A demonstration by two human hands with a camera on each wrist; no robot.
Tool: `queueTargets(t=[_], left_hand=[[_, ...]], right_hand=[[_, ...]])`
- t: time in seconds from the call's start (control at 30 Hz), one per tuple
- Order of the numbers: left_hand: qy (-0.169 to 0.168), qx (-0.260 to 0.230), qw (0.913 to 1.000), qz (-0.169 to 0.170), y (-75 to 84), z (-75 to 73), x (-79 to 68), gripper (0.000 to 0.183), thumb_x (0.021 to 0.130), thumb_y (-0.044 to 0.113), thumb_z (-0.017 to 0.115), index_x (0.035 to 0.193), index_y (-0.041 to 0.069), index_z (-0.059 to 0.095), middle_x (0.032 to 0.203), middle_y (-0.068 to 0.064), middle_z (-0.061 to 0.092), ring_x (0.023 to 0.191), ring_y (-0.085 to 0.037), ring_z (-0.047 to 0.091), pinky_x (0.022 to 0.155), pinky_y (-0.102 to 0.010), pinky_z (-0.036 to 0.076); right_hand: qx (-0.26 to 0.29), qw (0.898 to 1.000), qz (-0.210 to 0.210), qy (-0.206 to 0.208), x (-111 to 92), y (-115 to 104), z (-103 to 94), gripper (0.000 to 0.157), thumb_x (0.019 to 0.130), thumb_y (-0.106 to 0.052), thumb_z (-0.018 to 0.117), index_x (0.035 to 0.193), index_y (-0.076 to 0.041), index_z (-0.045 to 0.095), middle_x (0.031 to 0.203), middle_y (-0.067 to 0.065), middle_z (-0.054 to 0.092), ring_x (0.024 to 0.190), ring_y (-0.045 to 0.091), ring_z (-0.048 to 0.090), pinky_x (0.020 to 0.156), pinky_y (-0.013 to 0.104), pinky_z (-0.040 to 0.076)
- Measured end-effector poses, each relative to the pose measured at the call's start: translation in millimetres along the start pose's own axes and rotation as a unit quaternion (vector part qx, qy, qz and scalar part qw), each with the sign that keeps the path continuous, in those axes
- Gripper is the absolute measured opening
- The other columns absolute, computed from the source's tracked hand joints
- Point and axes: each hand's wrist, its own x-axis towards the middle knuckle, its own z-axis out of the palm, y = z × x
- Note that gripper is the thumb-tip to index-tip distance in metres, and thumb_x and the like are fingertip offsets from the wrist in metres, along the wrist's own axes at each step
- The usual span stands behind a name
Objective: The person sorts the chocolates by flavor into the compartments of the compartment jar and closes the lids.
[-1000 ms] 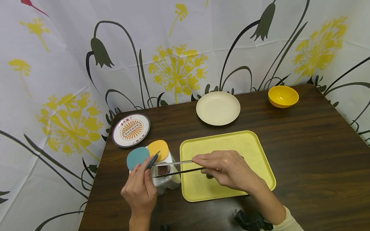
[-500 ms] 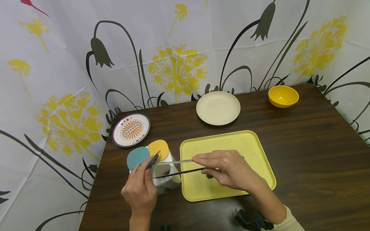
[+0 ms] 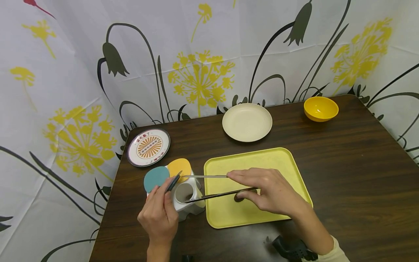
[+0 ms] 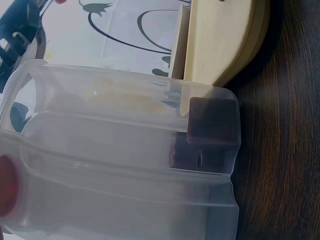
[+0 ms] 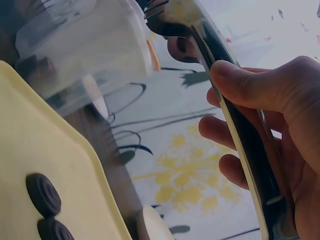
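A pair of metal tongs [image 3: 222, 194] is held in my right hand [image 3: 266, 191], thumb on one arm and fingers on the other. Its arms stand spread over the open compartment of a translucent storage box [image 3: 190, 211], with nothing between them. My left hand [image 3: 158, 214] holds up the dark blue lid [image 3: 173, 182] of that compartment. Dark brown square pieces [image 4: 214, 120] lie at the bottom of the box in the left wrist view. Dark round pieces [image 5: 44, 194] lie on the yellow tray [image 3: 222, 220], partly hidden under my right hand in the head view.
Two other compartments carry a teal lid [image 3: 156, 179] and an orange-yellow lid [image 3: 179, 168]. Behind stand a patterned plate [image 3: 148, 148], a cream plate [image 3: 247, 123] and a yellow bowl [image 3: 320, 109]. A flowered curtain [image 3: 209, 54] hangs along the table's back edge.
A dark piece seen at the compartment's mouth between the tongs has dropped out of sight. The tongs have spread wider and moved slightly right with my right hand. My left hand stays put.
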Motion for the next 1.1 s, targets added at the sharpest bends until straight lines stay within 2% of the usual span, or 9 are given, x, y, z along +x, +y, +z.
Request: queueTargets(t=[0.2,0.33,0.43,0.53,0.63,0.7,0.83,0.93,1.1], left_hand=[[-0.002,0.002,1.0,-0.001,0.1,-0.2,0.0,0.034,0.101,0.025,0.049,0.106,0.003,0.075,0.095,-0.008,0.075,0.071,-0.031,0.071,0.087,-0.036,0.053],[0.002,0.004,1.0,0.0,0.5,0.0,0.4,0.034,0.101,0.026,0.049,0.105,0.004,0.075,0.096,-0.008,0.075,0.071,-0.031,0.071,0.085,-0.037,0.053],[0.001,0.005,1.0,0.0,0.7,-0.4,0.4,0.034,0.101,0.026,0.049,0.105,0.004,0.075,0.096,-0.008,0.075,0.07,-0.031,0.071,0.085,-0.036,0.053],[0.001,0.005,1.0,0.0,0.8,-0.5,0.4,0.034,0.101,0.026,0.049,0.105,0.004,0.075,0.096,-0.008,0.075,0.07,-0.031,0.071,0.086,-0.035,0.053],[0.002,0.006,1.0,0.002,0.8,-0.5,0.5,0.035,0.101,0.027,0.049,0.105,0.004,0.075,0.096,-0.008,0.075,0.07,-0.031,0.071,0.086,-0.035,0.053],[0.002,0.006,1.0,0.003,0.9,-0.5,0.5,0.035,0.101,0.027,0.049,0.105,0.004,0.075,0.096,-0.008,0.075,0.07,-0.031,0.071,0.086,-0.035,0.053],[0.001,0.006,1.0,0.003,1.1,-0.5,0.3,0.034,0.101,0.026,0.049,0.105,0.004,0.075,0.096,-0.008,0.075,0.07,-0.031,0.071,0.086,-0.036,0.053],[-0.001,0.006,1.0,0.002,1.1,-0.6,0.2,0.033,0.1,0.025,0.05,0.105,0.004,0.075,0.096,-0.008,0.075,0.07,-0.031,0.071,0.085,-0.037,0.053],[-0.003,0.005,1.0,0.001,0.8,-0.8,0.5,0.032,0.1,0.024,0.05,0.105,0.004,0.075,0.097,-0.009,0.075,0.071,-0.031,0.071,0.087,-0.036,0.053]], right_hand=[[-0.005,0.999,0.044,0.003,-13.2,9.4,-13.5,0.06,0.078,-0.017,0.083,0.134,-0.015,0.063,0.128,-0.004,0.065,0.11,0.012,0.064,0.077,0.027,0.052],[-0.01,0.997,0.076,0.016,-24.3,17.9,-22.4,0.062,0.076,-0.015,0.084,0.134,-0.014,0.062,0.129,-0.003,0.064,0.106,0.011,0.066,0.084,0.026,0.052],[-0.027,0.994,0.096,0.034,-33.2,24.4,-28.4,0.063,0.075,-0.012,0.084,0.135,-0.014,0.062,0.127,-0.003,0.065,0.096,0.01,0.068,0.072,0.02,0.051],[-0.046,0.991,0.116,0.057,-42.7,29.8,-34.2,0.066,0.074,-0.008,0.084,0.135,-0.014,0.061,0.125,-0.002,0.066,0.089,0.009,0.067,0.064,0.02,0.048],[-0.067,0.985,0.139,0.082,-51.8,34.1,-39.9,0.067,0.072,-0.004,0.085,0.134,-0.013,0.062,0.124,-0.001,0.067,0.083,0.007,0.065,0.065,0.021,0.05],[-0.08,0.979,0.159,0.098,-58.0,36.9,-43.4,0.068,0.071,-0.002,0.085,0.134,-0.012,0.062,0.121,0.0,0.069,0.081,0.007,0.064,0.068,0.02,0.05],[-0.096,0.965,0.214,0.119,-72.5,43.2,-49.5,0.067,0.072,-0.002,0.084,0.134,-0.013,0.062,0.105,0.001,0.073,0.074,0.008,0.063,0.059,0.017,0.046],[-0.105,0.951,0.263,0.128,-84.2,48.1,-53.0,0.065,0.075,-0.005,0.083,0.136,-0.015,0.061,0.097,0.002,0.074,0.07,0.009,0.062,0.054,0.016,0.042],[-0.122,0.921,0.344,0.136,-101.7,56.4,-58.3,0.062,0.082,-0.014,0.08,0.14,-0.018,0.057,0.095,0.006,0.074,0.07,0.003,0.063,0.057,0.021,0.042]])
